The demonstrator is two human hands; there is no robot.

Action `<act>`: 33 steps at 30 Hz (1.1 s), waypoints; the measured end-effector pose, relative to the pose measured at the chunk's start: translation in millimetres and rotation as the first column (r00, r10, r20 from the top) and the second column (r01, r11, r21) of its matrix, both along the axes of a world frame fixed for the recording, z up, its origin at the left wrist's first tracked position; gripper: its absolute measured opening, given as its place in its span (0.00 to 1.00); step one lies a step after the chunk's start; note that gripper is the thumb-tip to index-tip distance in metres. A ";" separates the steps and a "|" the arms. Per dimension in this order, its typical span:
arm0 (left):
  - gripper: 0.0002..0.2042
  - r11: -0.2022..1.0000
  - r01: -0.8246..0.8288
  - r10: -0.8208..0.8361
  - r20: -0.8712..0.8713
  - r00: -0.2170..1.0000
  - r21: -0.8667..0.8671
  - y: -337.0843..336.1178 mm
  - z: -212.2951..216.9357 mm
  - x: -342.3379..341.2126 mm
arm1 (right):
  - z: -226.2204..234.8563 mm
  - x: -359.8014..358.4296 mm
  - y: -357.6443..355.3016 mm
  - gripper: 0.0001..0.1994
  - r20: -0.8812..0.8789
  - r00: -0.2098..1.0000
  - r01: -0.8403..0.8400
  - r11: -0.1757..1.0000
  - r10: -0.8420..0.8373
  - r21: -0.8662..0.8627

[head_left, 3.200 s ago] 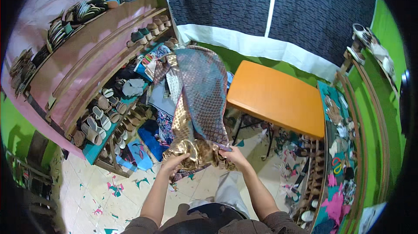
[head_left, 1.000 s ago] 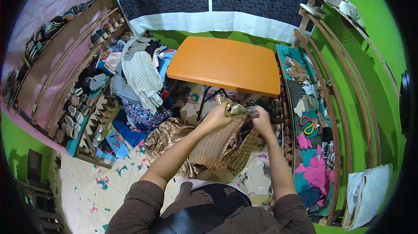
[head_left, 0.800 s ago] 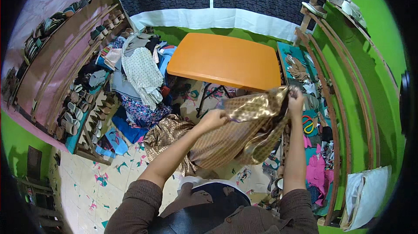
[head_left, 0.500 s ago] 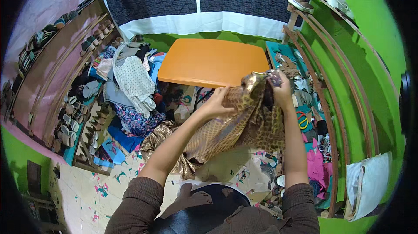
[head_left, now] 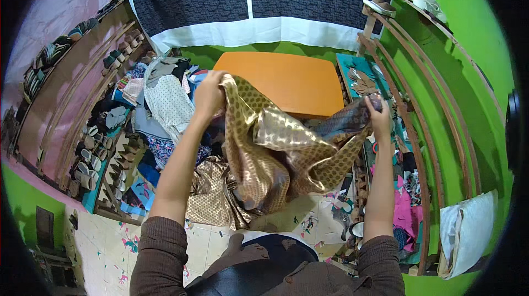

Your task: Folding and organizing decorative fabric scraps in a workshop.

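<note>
A shiny gold-and-brown patterned fabric hangs stretched between my two raised hands. My left hand is closed on its upper left corner, and my right hand pinches its upper right edge. The cloth sags in folds between them, and its lower left part trails down to the floor in a crumpled heap. Behind it stands an orange tabletop, its front edge partly covered by the fabric.
A pile of clothes lies left of the table. Wooden racks with shoes line the left side; another wooden rack runs along the right wall. Pink cloth lies at the right, and small scraps litter the tiled floor.
My hands have moved apart: the left went up and left, the right slightly right and down. The fabric, gathered before, is now spread wide between them.
</note>
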State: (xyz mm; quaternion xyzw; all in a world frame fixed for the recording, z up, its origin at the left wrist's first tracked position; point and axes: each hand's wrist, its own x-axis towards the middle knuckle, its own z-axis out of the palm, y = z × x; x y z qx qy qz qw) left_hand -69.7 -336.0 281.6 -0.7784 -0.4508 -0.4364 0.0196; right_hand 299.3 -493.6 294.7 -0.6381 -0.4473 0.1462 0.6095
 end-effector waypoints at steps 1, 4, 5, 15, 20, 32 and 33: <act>0.16 0.999 0.034 -0.034 -0.015 0.999 -0.024 -8.9 4.0 17.6 | -5.6 -2.9 4.1 0.11 -0.026 0.990 -0.140 0.990 0.139 -0.005; 0.19 0.977 0.210 -0.209 -0.037 0.977 0.041 -34.8 16.0 67.2 | -34.9 -52.5 32.3 0.27 0.023 0.863 -0.503 0.861 0.505 -0.078; 0.19 0.952 0.295 -0.295 -0.015 0.956 0.085 -44.5 23.4 85.9 | -56.2 -65.6 45.5 0.31 0.304 0.781 -0.544 0.833 0.546 -0.098; 0.36 0.976 0.001 -0.099 0.436 0.894 0.219 -64.0 -68.3 69.0 | -18.0 -83.6 38.4 0.08 0.141 0.900 -0.425 0.903 0.413 0.063; 0.36 0.867 0.144 -0.189 -0.047 0.981 -0.477 -108.7 -240.6 44.9 | 8.4 -76.0 24.8 0.10 -0.024 0.852 -0.523 0.852 0.523 0.018; 0.22 0.192 0.343 -0.537 0.194 0.821 -0.920 -67.7 -121.3 61.5 | -30.5 0.0 69.0 0.11 -0.095 0.954 -0.290 0.956 0.285 -0.044; 0.19 0.245 0.452 -0.522 0.276 0.807 -0.858 -73.1 -91.9 58.9 | -27.9 0.0 69.9 0.14 -0.127 0.942 -0.333 0.903 0.310 -0.272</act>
